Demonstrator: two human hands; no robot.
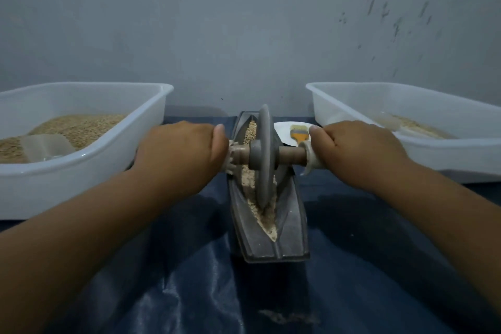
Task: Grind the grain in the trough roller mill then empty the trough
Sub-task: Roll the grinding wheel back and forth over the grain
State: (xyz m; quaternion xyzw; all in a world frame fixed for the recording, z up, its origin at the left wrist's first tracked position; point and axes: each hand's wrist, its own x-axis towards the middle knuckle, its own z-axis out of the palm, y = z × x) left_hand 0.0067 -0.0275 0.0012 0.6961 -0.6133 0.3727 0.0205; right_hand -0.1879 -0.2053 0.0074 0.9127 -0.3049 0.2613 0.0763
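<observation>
My left hand [179, 149] and right hand [360, 149] clench the axle [291, 156]; wheel [264, 157] sits in the grain-filled trough [287, 228], tubs [89, 160] flanking, brush [298, 133] behind.

Both arms stretched forward, left grip [179, 148] and right grip [360, 149] curled, knuckles up, level

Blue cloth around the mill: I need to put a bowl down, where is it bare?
Bare blue cloth lies in front of the trough, between the forearms. Crowded farther back: left tub, right tub, and plate with brush.
</observation>
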